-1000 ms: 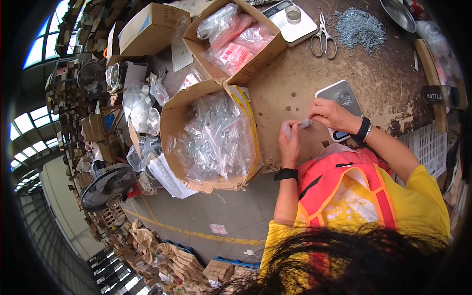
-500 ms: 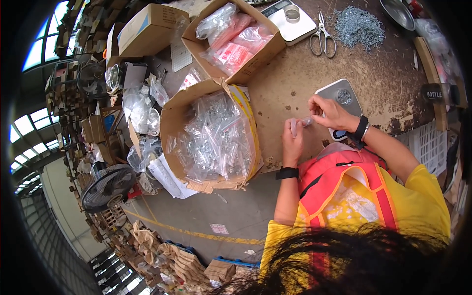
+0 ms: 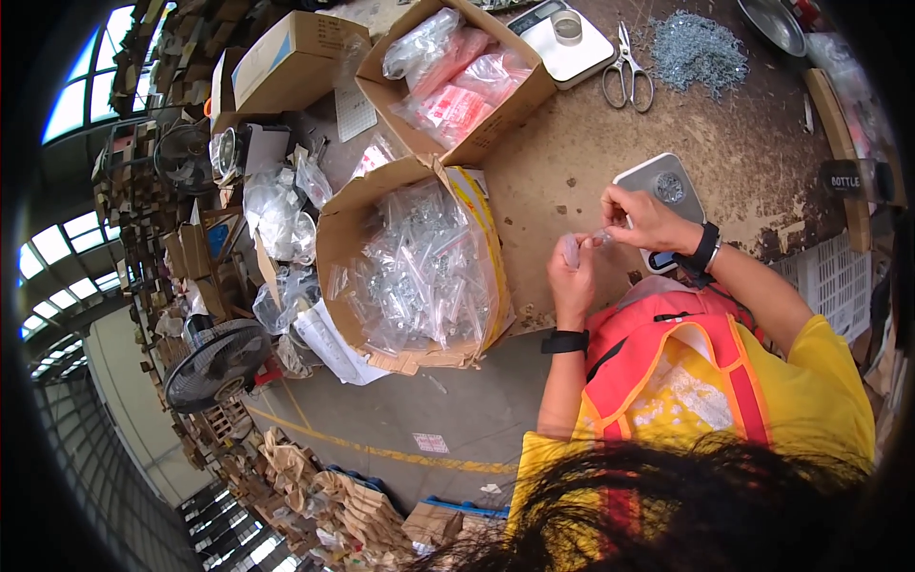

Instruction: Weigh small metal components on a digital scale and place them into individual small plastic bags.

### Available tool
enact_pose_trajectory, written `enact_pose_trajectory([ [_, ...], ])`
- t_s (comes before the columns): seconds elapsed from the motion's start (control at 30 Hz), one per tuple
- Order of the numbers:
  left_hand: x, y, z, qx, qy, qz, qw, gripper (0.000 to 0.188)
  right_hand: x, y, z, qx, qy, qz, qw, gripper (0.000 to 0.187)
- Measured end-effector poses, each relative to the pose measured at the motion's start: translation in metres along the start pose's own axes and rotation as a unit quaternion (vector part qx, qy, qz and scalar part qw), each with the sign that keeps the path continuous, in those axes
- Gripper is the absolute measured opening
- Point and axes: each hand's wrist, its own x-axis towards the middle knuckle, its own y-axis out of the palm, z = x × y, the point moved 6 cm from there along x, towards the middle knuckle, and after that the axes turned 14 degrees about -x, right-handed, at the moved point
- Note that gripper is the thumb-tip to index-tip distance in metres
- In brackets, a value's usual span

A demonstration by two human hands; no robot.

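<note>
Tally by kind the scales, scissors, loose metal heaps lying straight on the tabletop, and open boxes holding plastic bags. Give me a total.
Scales: 2 (white scale, grey-topped scale)
Scissors: 1
Loose metal heap: 1
Open boxes holding plastic bags: 2 (upper box, lower box)
Total: 6

Black item (image 3: 845,180), right of the right hand (image 3: 648,219): one word, white capitals. Bags (image 3: 453,110), beyond and left of the left hand (image 3: 572,278): red print, too small to read. Carton (image 3: 300,65), farther left: dark print, illegible.
</note>
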Motion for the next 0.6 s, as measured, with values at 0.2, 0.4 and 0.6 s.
enact_pose_trajectory([
  [0.2,-0.002,0.007,-0.015,0.018,-0.029,-0.027,0.999,0.012,0.006,0.003,0.017,0.022,0.023,0.021,0.999,0.023],
  [0.4,-0.012,0.003,-0.056,0.048,0.019,-0.049,0.997,0.011,-0.005,-0.031,0.009,0.040,-0.001,-0.018,0.999,0.022],
  [0.6,-0.049,-0.067,-0.177,0.105,0.162,-0.281,0.940,0.008,-0.032,-0.113,-0.030,-0.028,0.094,-0.165,0.981,0.016],
])
